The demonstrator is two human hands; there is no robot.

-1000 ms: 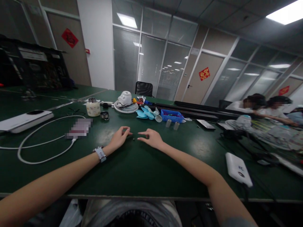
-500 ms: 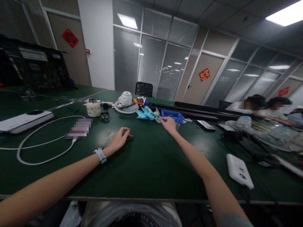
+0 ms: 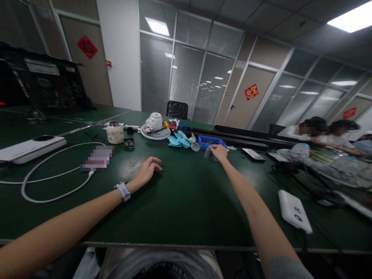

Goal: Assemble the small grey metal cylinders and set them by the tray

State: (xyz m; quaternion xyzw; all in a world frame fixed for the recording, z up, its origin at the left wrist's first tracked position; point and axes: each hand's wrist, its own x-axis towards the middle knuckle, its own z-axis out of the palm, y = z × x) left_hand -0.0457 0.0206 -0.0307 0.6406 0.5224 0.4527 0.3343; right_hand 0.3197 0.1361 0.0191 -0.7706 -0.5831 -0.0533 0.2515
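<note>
My left hand (image 3: 147, 170) rests on the green table (image 3: 180, 201), fingers loosely apart and nothing in them; a watch (image 3: 123, 190) is on that wrist. My right arm is stretched far forward. My right hand (image 3: 220, 152) lies just in front of a blue tray (image 3: 207, 142), its fingers curled down where a small grey cylinder stood. A second grey cylinder (image 3: 207, 153) stands just left of that hand. What the curled fingers hold is hidden.
A light-blue fan blade (image 3: 181, 140), white fan housing (image 3: 154, 127), a jar (image 3: 114, 132) and a black ring (image 3: 128, 142) lie further back. A white cable (image 3: 55, 170) loops at left. A white device (image 3: 293, 211) lies at right. Other people sit at far right.
My right hand left the spot beside my left hand, reached to the blue tray, then shifted right onto the grey cylinders. My left hand stayed put, fingers opening a little.
</note>
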